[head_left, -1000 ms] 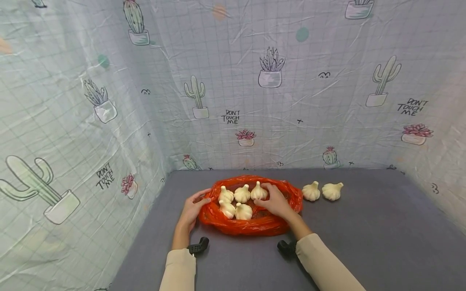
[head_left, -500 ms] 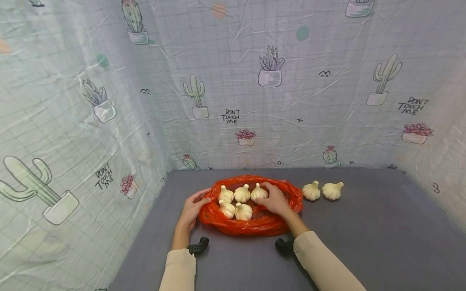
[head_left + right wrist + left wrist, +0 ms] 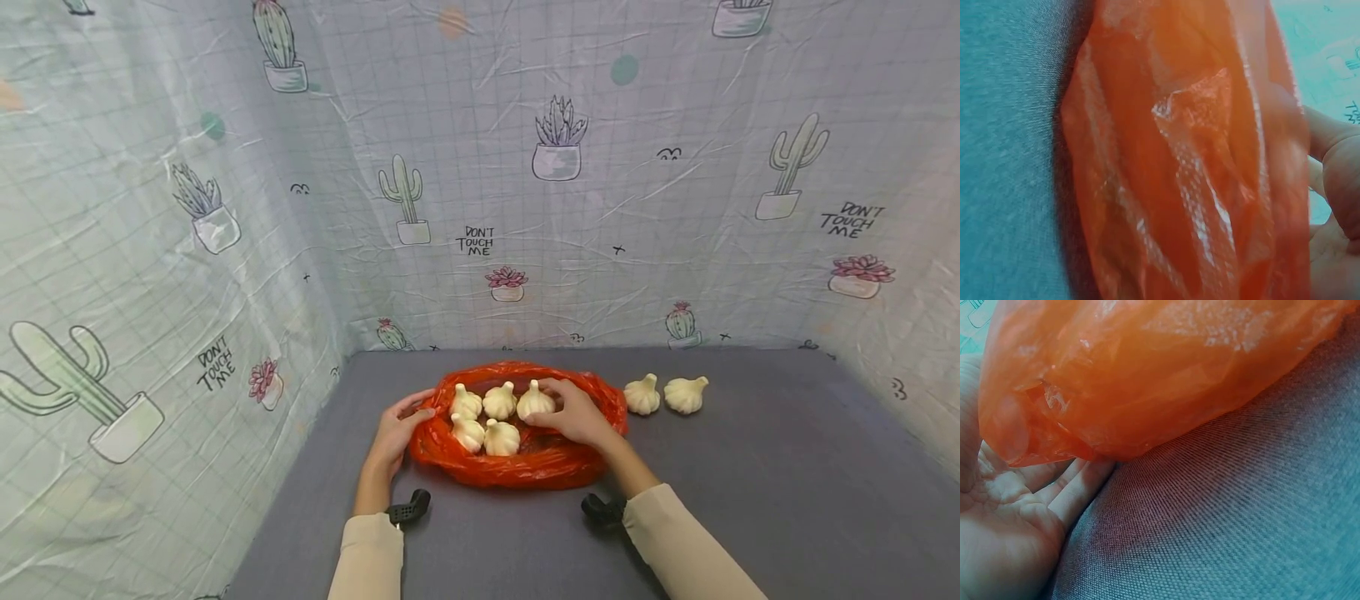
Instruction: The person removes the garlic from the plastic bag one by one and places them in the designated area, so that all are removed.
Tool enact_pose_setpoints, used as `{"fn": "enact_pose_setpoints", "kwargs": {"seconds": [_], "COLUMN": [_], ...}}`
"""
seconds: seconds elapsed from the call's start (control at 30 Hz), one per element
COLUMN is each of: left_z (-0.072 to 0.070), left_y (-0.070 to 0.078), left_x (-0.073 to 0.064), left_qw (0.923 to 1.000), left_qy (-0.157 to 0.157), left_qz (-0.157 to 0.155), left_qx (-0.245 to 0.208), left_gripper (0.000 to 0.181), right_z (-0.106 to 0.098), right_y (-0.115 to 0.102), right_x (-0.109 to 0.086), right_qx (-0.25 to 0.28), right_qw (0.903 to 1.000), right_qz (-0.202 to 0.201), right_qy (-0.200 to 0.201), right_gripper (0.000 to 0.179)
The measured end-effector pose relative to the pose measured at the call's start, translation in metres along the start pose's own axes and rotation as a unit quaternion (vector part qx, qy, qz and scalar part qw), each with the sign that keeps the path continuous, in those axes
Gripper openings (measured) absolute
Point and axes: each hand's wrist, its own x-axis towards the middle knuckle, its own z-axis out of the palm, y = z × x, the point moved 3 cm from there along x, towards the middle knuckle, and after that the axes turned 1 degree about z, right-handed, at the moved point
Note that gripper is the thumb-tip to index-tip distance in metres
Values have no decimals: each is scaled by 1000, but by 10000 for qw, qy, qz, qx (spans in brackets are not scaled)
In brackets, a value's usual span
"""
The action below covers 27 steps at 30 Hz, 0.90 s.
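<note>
A red plastic bag (image 3: 495,475) lies on the table, its mouth spread wide and its rim rolled back. Several garlic bulbs (image 3: 501,437) sit inside it in two rows. My right hand (image 3: 577,415) reaches over the bag's right part and holds the back-row right garlic bulb (image 3: 535,404) between thumb and fingers. At the bag's left end, my left hand (image 3: 396,429) grips the rim, thumb over the edge and fingers along the outside. The bag (image 3: 1147,375) hides some of those fingers in the left wrist view. In the right wrist view the bag (image 3: 1179,156) covers most of the right hand.
Two more garlic bulbs, one near the bag (image 3: 642,395) and one farther right (image 3: 685,395), lie on the grey cloth-covered table (image 3: 780,467). A cactus-printed sheet (image 3: 600,275) hangs behind the table and along both sides. Each wrist carries a black camera (image 3: 410,507).
My right thumb and fingers have closed in on the garlic bulb, and hand and bulb have shifted slightly right. The bag's right edge has moved a little right too. My left hand stays put.
</note>
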Motion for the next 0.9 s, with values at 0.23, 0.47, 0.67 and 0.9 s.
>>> {"fn": "enact_pose_setpoints", "kwargs": {"seconds": [0.23,0.47,0.67,0.9], "left_z": [-1,0,2,1], "left_y": [0,0,0,1], "left_x": [-1,-2,-2,-2], "left_qw": [10000,10000,10000,10000], "left_qy": [33,29,28,49], "left_qz": [12,-15,-5,-23], "left_qx": [26,58,18,27], "left_gripper": [43,43,43,44], "right_z": [-11,-24,-38,-54], "right_y": [-5,-10,-8,-3], "right_x": [-14,-26,-34,-42], "right_qx": [205,159,167,115], "right_qw": [9996,9992,9987,9981], "right_qz": [-183,-313,-367,-516], "right_qy": [83,211,312,321], "right_gripper": [64,61,60,61]}}
